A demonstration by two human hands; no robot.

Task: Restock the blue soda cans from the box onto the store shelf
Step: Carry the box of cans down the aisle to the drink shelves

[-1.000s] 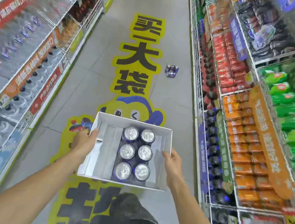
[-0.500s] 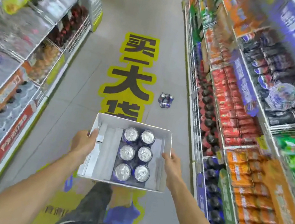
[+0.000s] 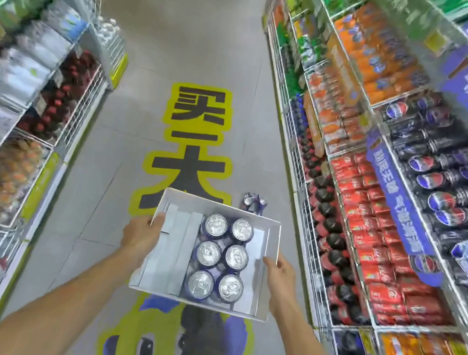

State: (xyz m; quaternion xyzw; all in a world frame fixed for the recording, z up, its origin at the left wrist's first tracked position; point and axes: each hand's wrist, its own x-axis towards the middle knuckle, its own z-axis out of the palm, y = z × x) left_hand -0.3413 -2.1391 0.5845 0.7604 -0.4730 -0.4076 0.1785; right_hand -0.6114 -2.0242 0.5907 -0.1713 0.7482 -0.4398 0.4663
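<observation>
Step in hand: carrying the box [image 3: 170, 256] down the aisle toward the restocking point; judged early, as all six cans remain inside and none is shelved.
Left hand [image 3: 141, 234]: closed on the box's left wall, thumb hooked over the rim, fingers hidden beneath.
Right hand [image 3: 280, 273]: closed on the box's right wall near its front corner, thumb on the rim.
Blue soda cans [image 3: 221, 257]: six, upright, in two columns of three, packed against the right half of the box; the left half holds only flat card.
Advice on carriage: the load sits off-centre toward the right hand, so that side likely bears more; keep the box level and both grips low on the walls to stop the cans sliding.
Advice on placement: the fitting shelf is probably the right-hand shelving [image 3: 383, 202], where blue-branded drinks stand beside and above the box; the exact gap cannot be made out through blur.
Box material: pale, thin card, shallow open tray, straight walls, folded flaps lying flat on its floor.
Can material: smooth metal cylinders, bright silver lids with pull tabs, dark blue sides.
Floor beyond the box: a further loose pack [image 3: 254, 203] of blue cans lies just past its far right corner.
Floor surface: grey tile with a yellow printed decal [image 3: 192, 139] under and ahead of the box.
</observation>
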